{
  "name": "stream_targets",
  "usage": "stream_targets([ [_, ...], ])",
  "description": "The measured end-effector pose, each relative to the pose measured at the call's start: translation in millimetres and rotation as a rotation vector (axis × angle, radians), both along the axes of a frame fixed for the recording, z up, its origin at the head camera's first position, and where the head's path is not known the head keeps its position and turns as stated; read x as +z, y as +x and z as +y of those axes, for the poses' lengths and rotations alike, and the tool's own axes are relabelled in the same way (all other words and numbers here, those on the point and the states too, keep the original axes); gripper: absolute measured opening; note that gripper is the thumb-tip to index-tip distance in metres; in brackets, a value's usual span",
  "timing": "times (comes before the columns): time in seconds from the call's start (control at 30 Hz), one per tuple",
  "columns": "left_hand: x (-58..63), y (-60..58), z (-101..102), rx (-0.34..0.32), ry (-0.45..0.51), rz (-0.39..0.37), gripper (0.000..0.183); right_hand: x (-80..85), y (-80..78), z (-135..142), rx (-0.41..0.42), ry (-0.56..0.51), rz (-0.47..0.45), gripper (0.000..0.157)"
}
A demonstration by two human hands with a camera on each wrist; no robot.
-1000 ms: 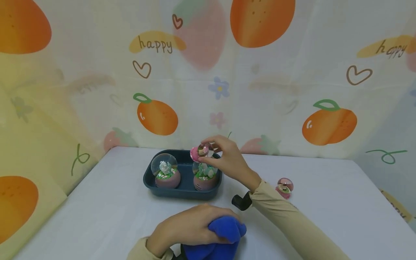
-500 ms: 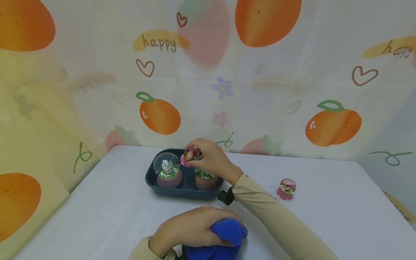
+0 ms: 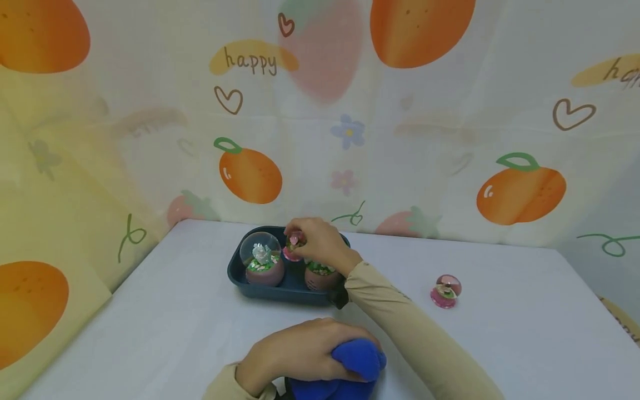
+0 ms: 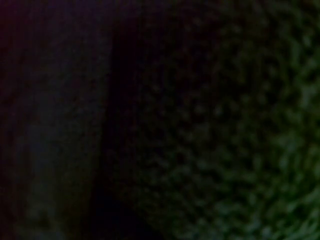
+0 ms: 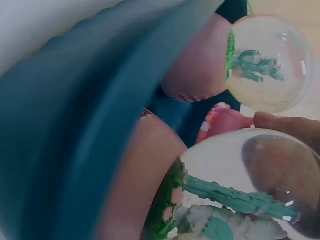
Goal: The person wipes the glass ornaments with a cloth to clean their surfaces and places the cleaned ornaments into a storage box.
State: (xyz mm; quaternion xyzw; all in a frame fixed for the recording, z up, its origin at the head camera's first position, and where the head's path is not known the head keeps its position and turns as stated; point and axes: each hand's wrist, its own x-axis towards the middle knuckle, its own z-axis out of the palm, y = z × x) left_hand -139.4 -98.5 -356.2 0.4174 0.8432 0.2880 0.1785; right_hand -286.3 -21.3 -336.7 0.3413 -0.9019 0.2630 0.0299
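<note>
In the head view my right hand (image 3: 325, 243) pinches a small pink-based crystal ball ornament (image 3: 294, 240) inside a dark blue tray (image 3: 285, 296). Its pink base (image 5: 224, 123) shows between the two globes in the right wrist view; whether it touches the tray floor I cannot tell. On either side stand a left snow globe (image 3: 265, 269) and a right snow globe (image 3: 320, 279), both with mauve bases; my hand partly covers the right one. Nearer me, my left hand (image 3: 305, 347) grips a bunched blue cloth (image 3: 357, 358). The left wrist view is too dark to read.
A second small pink crystal ball ornament (image 3: 445, 291) stands on the white table (image 3: 160, 322), right of the tray. Behind the table hangs a fruit-printed curtain (image 3: 425, 139). My right forearm (image 3: 415, 328) reaches across the table beside the cloth.
My right hand has carried the small ornament left and down, from above the right snow globe into the gap between both globes. The left hand keeps its grip on the cloth.
</note>
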Motion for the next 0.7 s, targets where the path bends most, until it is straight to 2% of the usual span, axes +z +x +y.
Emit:
stream_targets([
  [0.43, 0.0, 1.3, 3, -0.002, -0.04, -0.012, 0.04, 4.1, -8.0, -17, 0.016, 0.157, -0.051, 0.026],
  [0.7, -2.0, 1.0, 4, -0.006, -0.059, 0.038, 0.039, 5.2, -10.1, -27, -0.002, 0.279, -0.084, 0.02],
])
